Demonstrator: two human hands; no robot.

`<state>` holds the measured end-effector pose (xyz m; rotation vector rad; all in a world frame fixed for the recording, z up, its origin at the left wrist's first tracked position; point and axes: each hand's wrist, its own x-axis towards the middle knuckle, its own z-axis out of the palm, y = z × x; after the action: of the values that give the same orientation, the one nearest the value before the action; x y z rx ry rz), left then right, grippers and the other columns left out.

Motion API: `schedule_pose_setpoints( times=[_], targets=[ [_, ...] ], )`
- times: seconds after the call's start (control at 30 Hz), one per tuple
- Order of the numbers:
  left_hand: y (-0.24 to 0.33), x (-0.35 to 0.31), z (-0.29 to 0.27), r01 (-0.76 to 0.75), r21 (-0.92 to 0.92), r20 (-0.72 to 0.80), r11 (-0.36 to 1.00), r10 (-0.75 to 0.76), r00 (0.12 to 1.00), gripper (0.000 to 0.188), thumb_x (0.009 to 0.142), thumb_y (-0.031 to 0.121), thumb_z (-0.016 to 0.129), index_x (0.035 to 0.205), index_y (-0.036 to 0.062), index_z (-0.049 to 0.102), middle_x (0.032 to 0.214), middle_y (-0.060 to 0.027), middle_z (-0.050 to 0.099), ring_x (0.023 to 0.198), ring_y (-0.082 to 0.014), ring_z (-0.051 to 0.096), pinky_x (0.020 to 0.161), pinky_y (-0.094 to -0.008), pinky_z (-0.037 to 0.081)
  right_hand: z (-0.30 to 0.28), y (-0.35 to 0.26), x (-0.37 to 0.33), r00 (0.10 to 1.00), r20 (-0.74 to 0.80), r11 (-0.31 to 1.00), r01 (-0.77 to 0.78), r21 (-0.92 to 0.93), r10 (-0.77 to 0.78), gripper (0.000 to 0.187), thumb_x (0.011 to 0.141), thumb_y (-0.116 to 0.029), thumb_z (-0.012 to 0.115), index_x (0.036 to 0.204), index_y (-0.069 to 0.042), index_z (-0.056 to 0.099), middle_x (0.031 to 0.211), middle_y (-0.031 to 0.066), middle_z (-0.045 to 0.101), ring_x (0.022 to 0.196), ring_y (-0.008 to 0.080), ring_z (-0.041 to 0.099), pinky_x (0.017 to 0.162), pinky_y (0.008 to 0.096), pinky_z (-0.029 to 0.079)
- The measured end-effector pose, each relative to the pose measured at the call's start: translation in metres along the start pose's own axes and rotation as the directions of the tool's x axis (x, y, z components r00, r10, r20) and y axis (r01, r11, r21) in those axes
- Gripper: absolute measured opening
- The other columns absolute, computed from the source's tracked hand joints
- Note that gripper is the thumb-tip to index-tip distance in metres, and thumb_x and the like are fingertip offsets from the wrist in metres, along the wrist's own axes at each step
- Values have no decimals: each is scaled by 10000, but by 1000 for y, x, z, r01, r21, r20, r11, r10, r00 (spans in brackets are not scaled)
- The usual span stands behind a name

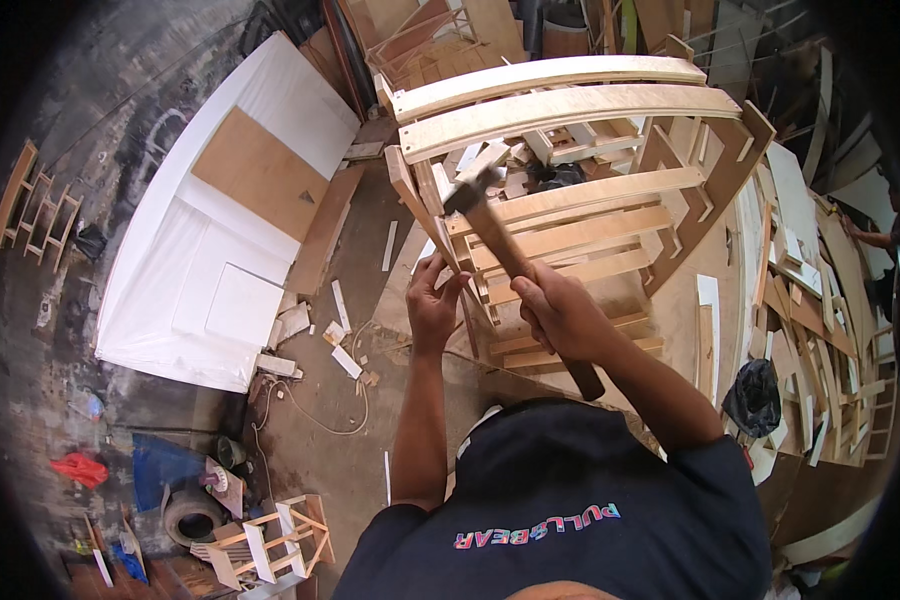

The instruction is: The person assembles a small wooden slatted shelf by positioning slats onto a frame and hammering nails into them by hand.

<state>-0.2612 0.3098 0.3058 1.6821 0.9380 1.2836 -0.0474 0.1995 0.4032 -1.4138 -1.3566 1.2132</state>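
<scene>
My right hand grips the wooden handle of a hammer, whose dark metal head is raised over a wooden slatted frame. With its fingers curled, my left hand pinches the thin upright side piece of that frame, just left of the hammer handle. The frame has two wide curved top rails and several lower slats. Whether a nail sits under my left fingers cannot be made out.
A large white board with a brown plywood panel on it lies on the floor to the left. Wood offcuts litter the floor. Stacked planks fill the right side. A small wooden frame stands at lower left.
</scene>
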Motion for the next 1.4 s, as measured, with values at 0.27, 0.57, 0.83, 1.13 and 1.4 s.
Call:
schedule_pose_setpoints(
  times=[0.27, 0.57, 0.83, 1.13, 1.4],
  targets=[
    [5, 4, -1, -34, 7, -14, 999, 34, 999, 454, 959, 178, 811, 1350, -20, 691, 1227, -94, 647, 1170, -179, 654, 969, -342, 629, -4, -11, -7, 978, 120, 940, -198, 279, 170, 348, 1141, -376, 491, 1090, -41, 573, 725, 32, 558, 507, 125, 565, 433, 302, 479],
    [-2, 7, -6, 15, -104, 56, 994, -9, 998, 521, 963, 189, 813, 1399, -40, 643, 1293, -97, 603, 1231, -200, 636, 997, -341, 628, 4, -12, -8, 984, 52, 967, -179, 182, 172, 383, 1113, -386, 541, 1126, -6, 586, 707, 32, 568, 510, 123, 579, 443, 313, 501],
    [-6, 3, -3, -25, -103, 31, 994, 28, 999, 580, 948, 232, 830, 1426, -26, 624, 1320, -108, 613, 1232, -217, 649, 1027, -364, 626, 6, -17, -21, 987, -152, 997, 46, -69, -56, 317, 994, -214, 721, 1151, 32, 599, 747, 82, 649, 482, 153, 599, 457, 319, 517],
    [-7, -9, 8, -9, -74, -35, 997, 7, 999, 570, 969, 203, 807, 1448, -34, 609, 1368, -112, 586, 1231, -213, 650, 983, -353, 632, -55, -27, 1, 924, 68, 745, 346, -571, -377, 587, 1032, -218, 660, 1544, -12, 463, 1013, 287, 716, 918, 453, 717, 810, 490, 528],
    [-12, -5, 8, -89, 3, -34, 996, 89, 995, 528, 996, 202, 776, 1433, -50, 621, 1317, -120, 628, 1117, -203, 701, 884, -335, 640, -88, -47, 27, 947, 266, 603, 319, -732, -178, 591, 1092, -361, 554, 1621, -131, 426, 976, 274, 735, 842, 441, 728, 814, 549, 532]
  ],
)
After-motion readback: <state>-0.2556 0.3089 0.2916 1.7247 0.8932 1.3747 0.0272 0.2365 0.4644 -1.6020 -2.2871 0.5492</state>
